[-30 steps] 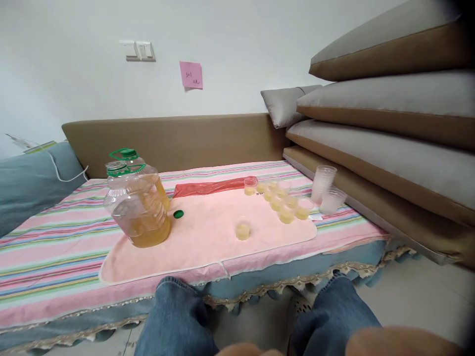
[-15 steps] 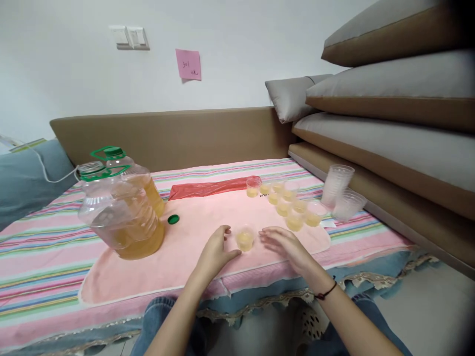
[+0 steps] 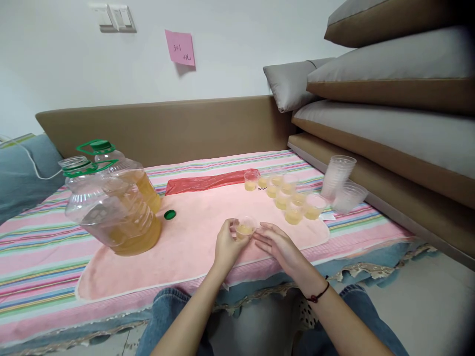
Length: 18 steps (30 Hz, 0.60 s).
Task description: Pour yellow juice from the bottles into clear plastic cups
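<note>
In the head view, a small clear plastic cup [image 3: 245,229] of pale yellow liquid is near the front of the pink mat [image 3: 200,237]. My left hand [image 3: 227,244] grips its left side, thumb across the front and fingers behind. At the cup's right side is my right hand [image 3: 278,245], fingers stretched out and apart, the tips at or against the wall. Beyond, to the right, stand several similar filled cups [image 3: 293,213] in a cluster. Two large jugs [image 3: 126,232] of yellow liquid stand on the left; the front one has no cap.
A green cap [image 3: 169,214] lies on the mat right of the jugs. Stacked clear cups [image 3: 338,178] stand at the right, beside stacked cushions [image 3: 386,116]. A crumpled red plastic bag [image 3: 208,183] lies at the back, before the brown backrest [image 3: 166,131].
My left hand has closed on the cup, and my right hand has come in to its side. The cup appears slightly higher in view, while the camera view has also shifted.
</note>
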Motion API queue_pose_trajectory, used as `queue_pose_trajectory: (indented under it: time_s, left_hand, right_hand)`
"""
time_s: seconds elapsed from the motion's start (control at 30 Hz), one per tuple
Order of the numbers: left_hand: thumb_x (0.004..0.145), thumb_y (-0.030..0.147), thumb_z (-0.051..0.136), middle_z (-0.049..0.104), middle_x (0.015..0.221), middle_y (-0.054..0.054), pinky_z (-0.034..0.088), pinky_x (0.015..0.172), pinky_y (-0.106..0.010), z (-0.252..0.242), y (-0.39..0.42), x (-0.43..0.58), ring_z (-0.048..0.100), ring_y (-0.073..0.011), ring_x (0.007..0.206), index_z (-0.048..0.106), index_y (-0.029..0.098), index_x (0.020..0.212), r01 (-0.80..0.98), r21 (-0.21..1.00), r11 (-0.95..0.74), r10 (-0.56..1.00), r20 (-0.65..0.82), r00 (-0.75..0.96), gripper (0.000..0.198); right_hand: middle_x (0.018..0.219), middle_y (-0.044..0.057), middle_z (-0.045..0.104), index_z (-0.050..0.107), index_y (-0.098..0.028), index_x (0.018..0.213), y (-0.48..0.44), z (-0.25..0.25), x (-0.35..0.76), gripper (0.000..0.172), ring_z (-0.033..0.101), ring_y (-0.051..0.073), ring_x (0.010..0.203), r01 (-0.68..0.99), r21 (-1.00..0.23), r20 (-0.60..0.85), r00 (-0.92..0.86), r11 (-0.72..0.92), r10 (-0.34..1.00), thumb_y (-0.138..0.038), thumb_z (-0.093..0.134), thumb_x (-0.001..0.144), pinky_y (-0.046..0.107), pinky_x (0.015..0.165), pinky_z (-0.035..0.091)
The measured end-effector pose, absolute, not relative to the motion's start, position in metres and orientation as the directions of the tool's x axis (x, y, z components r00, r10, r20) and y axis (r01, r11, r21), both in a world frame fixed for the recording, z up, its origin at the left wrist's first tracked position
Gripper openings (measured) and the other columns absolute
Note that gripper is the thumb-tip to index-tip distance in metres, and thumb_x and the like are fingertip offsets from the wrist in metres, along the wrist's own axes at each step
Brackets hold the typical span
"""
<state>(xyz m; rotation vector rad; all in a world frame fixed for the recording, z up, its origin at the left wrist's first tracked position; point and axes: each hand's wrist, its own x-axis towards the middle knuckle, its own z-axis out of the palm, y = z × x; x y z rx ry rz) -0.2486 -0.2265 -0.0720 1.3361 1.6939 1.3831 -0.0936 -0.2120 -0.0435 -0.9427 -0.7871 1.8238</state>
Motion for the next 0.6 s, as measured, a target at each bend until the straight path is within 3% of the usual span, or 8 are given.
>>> queue_pose_trajectory:
  time_s: [0.17,0.37,0.6]
  left_hand:
    - [0.063,0.024,0.074,0.064,0.106,-0.005,0.051,0.072,-0.029,-0.062,-0.201,-0.237,0.064,-0.0171,0.085,0.055,0.021,0.099,0.333,0.940,-0.075,0.925,0.191,-0.329,0.041]
    - [0.061,0.020,0.076,0.065,0.099,-0.003,0.049,0.070,-0.027,-0.059,-0.142,-0.221,0.062,-0.0141,0.078,0.055,0.020,0.091,0.340,0.935,-0.101,0.926,0.213,-0.312,0.037]
    - [0.059,0.021,0.076,0.064,0.094,0.000,0.046,0.069,-0.026,-0.066,-0.077,-0.217,0.060,-0.0141,0.076,0.053,0.023,0.089,0.381,0.923,-0.058,0.909,0.207,-0.363,0.038]
  right_hand:
    - [0.099,0.005,0.076,0.057,-0.024,0.100,-0.207,-0.039,-0.083,0.044,0.069,0.023,0.106,-0.495,-0.802,-0.272,-0.194,-0.334,0.942,-0.027,0.079,0.062,0.040,0.100,0.049]
    - [0.107,0.009,0.076,0.055,-0.024,0.103,-0.200,-0.033,-0.069,0.046,0.069,0.028,0.108,-0.543,-0.764,-0.322,-0.147,-0.348,0.935,-0.031,0.078,0.063,0.044,0.100,0.049]
    - [0.117,0.011,0.073,0.053,-0.023,0.116,-0.197,-0.028,-0.065,0.060,0.066,0.029,0.113,-0.438,-0.842,-0.296,-0.110,-0.314,0.949,-0.038,0.078,0.064,0.044,0.097,0.050]
